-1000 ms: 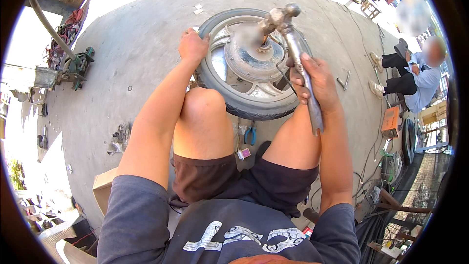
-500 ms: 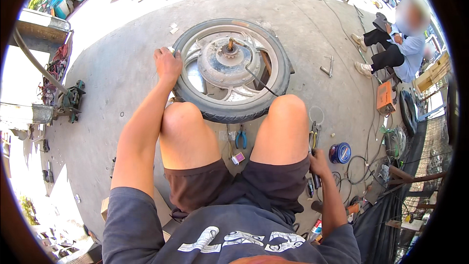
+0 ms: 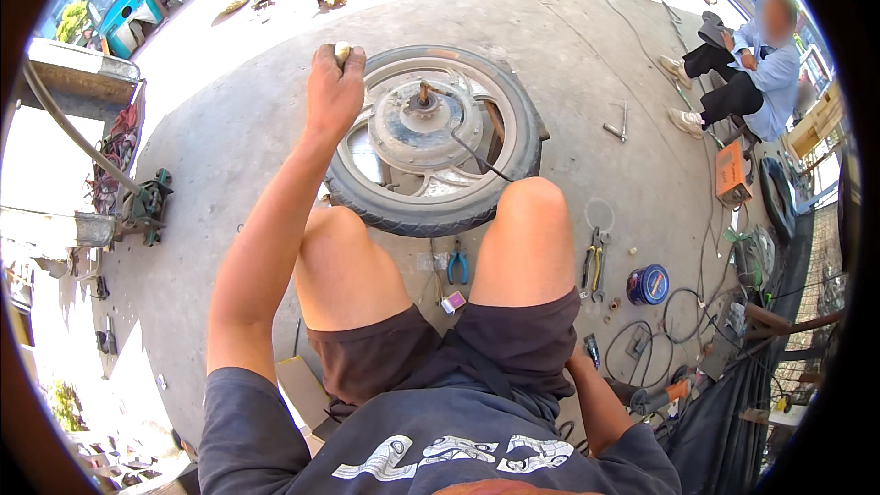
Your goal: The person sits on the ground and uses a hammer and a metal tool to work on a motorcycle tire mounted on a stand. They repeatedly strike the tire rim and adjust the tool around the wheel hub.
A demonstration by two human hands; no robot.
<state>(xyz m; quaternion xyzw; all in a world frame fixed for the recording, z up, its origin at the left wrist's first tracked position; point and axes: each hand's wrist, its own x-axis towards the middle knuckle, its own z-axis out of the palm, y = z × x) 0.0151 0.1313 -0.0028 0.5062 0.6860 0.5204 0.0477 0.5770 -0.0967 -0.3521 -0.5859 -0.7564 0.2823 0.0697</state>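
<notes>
In front of my knees a hub-motor wheel [image 3: 480,216] with a dark tyre lies flat, a cable running from its axle [image 3: 423,99] across the rim. My left hand [image 3: 335,90] is closed around a small pale object [image 3: 342,52] at the wheel's upper left; what it is I cannot make out. Low beside my right thigh is my right hand [image 3: 577,362], its fingers mostly hidden. A small dark tool [image 3: 591,351] lies by it, with pliers [image 3: 588,266] farther up. Blue-handled pliers [image 3: 458,268] and a small pink box [image 3: 453,302] lie between my knees.
A person [image 3: 763,82] sits at the right. Below them are an orange box [image 3: 732,174], a round blue tin [image 3: 648,283] and coiled cables [image 3: 660,353]. A metal machine [image 3: 137,211] with a hose stands at the left, cardboard [image 3: 302,390] beside my left hip.
A second ago my right hand held a hammer above the wheel; it has dropped beside my right thigh, the hammer no longer raised. My left hand has lately moved up along the tyre.
</notes>
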